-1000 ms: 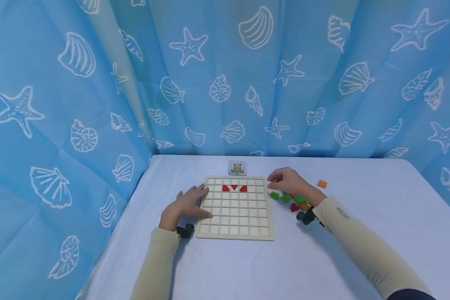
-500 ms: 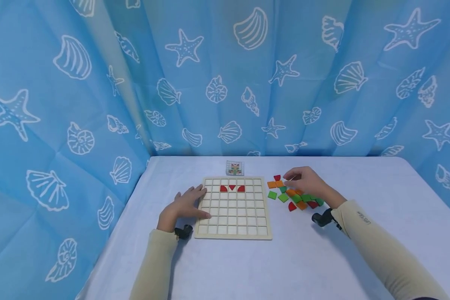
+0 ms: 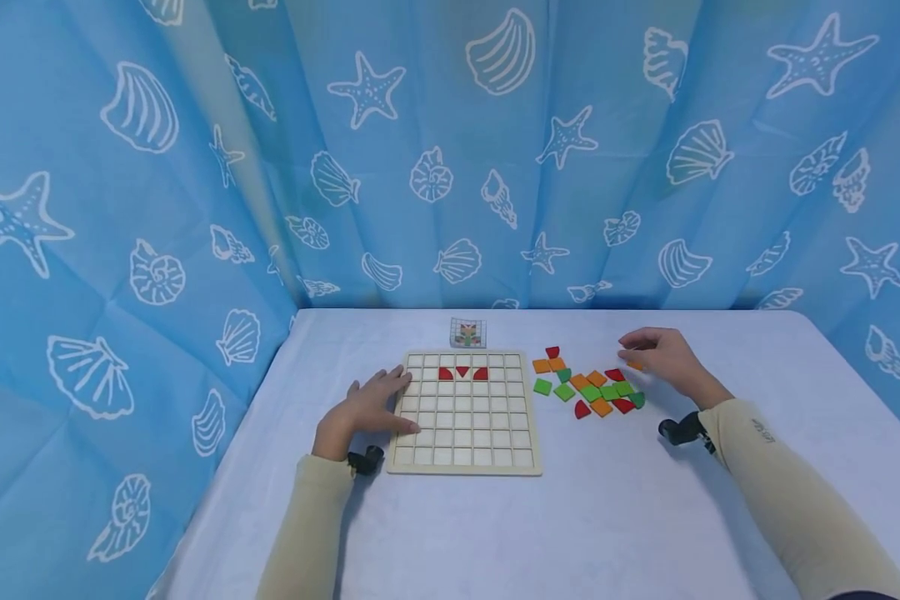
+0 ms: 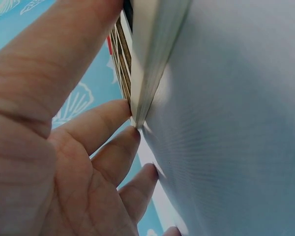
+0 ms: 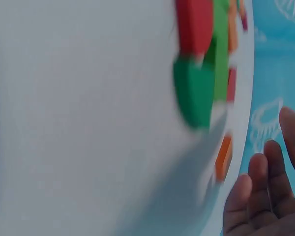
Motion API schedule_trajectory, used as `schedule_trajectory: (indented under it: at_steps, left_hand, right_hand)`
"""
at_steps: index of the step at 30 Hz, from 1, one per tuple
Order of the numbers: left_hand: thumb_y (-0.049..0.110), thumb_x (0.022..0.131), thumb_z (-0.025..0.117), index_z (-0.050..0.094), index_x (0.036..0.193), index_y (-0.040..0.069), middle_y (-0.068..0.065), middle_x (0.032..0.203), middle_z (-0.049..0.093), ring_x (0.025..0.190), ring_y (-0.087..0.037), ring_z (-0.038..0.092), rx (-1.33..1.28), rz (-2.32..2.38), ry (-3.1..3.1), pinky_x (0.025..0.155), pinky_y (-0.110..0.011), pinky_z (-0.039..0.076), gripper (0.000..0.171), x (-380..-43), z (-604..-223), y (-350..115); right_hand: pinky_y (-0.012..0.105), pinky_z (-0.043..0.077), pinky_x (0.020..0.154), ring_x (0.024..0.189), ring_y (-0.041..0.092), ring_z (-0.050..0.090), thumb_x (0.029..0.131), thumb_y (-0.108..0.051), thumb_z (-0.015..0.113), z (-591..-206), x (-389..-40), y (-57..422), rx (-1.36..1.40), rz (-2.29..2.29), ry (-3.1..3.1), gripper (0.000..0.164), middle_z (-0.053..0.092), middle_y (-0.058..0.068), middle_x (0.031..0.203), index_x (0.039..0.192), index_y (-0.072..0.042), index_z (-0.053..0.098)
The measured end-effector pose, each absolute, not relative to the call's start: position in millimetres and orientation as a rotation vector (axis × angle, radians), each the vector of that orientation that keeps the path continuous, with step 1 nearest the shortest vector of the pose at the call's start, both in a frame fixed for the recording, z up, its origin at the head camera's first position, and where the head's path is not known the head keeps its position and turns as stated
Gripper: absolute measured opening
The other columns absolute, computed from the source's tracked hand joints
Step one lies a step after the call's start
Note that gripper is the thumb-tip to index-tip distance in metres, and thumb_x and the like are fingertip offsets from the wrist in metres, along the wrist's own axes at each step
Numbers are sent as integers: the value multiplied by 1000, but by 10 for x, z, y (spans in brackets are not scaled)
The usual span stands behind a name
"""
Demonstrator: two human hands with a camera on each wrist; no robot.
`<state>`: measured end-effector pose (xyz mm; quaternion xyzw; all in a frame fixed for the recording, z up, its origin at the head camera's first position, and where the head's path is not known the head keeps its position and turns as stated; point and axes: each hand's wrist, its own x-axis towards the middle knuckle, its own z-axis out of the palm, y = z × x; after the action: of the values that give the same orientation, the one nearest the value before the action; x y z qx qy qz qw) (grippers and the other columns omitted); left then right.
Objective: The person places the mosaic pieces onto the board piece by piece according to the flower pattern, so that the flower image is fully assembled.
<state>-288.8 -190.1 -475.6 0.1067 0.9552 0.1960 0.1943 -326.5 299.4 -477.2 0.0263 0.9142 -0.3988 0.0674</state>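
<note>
My left hand (image 3: 363,414) rests on the left edge of a square wooden grid board (image 3: 465,470), fingers spread. In the left wrist view its fingertips touch the pale side of the board (image 4: 146,64). Two red quarter-round tiles (image 3: 446,374) flank a red triangle (image 3: 462,372) in an upper row of the grid. To the right, my right hand (image 3: 667,358) hovers over a lone orange tile (image 3: 636,365), partly hiding it. The right wrist view shows this hand's (image 5: 265,196) fingers loosely bent with nothing between them, and the orange tile (image 5: 224,156) lying on the cloth beyond.
Several loose green, orange and red tiles (image 3: 593,393) lie between the board and my right hand. A small pattern card (image 3: 468,333) lies behind the board. A white cloth covers the table (image 3: 607,517); a blue shell-print curtain (image 3: 435,125) stands behind it.
My right hand has moved right from the board's right edge, across the loose tiles, to the lone orange tile. More of the loose tiles now show. The left hand stays on the board.
</note>
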Motion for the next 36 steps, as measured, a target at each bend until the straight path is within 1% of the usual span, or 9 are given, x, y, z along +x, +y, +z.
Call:
schedule_trajectory:
  at_steps: [5,11,14,18,22,26,30,36]
  left_hand:
    - [54,76,79,31,156,19,-5,166,19,155,-32,10,300,556,2675,120,-66,3,100,-2886,-4742,-1908]
    - [54,76,79,31,156,19,-5,166,19,155,-31,10,298,554,2677,121,-65,3,100,-2884,-4748,-1908]
    - [54,76,79,31,156,19,-4,166,20,155,-31,10,293,549,2683,121,-65,4,100,-2893,-4750,-1904]
    - [54,76,80,30,156,19,-4,166,20,155,-31,9,288,557,2685,121,-65,3,101,-2902,-4759,-1908]
    - [53,75,80,31,156,20,-4,166,20,155,-30,9,284,569,2677,121,-64,3,101,-2900,-4773,-1904]
    - [53,76,80,31,156,20,-4,166,20,155,-31,10,293,557,2676,121,-65,3,100,-2902,-4783,-1906]
    - [53,77,80,31,156,19,-4,166,19,155,-31,10,297,553,2675,120,-66,3,99,-2898,-4777,-1915]
    - [54,76,79,31,156,20,-4,166,19,155,-30,9,290,558,2676,121,-65,2,100,-2905,-4769,-1913]
  right_hand:
    - [54,48,101,122,43,47,94,-29,66,-4853,-3257,3205,135,-1187,2741,51,51,27,137,135,-1,54]
    - [53,48,100,122,43,45,90,-40,71,-4926,-3290,3315,190,-1176,2720,67,47,28,139,141,-2,48]
    - [52,47,99,120,41,44,88,-42,72,-4950,-3332,3325,186,-1164,2704,70,47,27,138,142,-4,48]
    - [55,45,101,120,41,42,87,-42,73,-4992,-3378,3304,197,-1120,2696,68,45,26,138,140,-6,50]
    - [59,42,103,120,43,41,89,-41,71,-5019,-3373,3269,231,-1070,2704,64,44,28,138,137,-4,53]
    - [61,40,105,121,45,40,92,-37,69,-5038,-3367,3251,251,-1039,2711,57,45,29,138,135,-2,55]
    - [61,41,105,121,45,40,93,-33,68,-5034,-3364,3232,251,-1017,2721,54,46,30,138,135,-1,55]
    - [57,45,101,115,42,43,95,-28,66,-4985,-3352,3213,218,-993,2753,50,49,28,130,133,1,54]
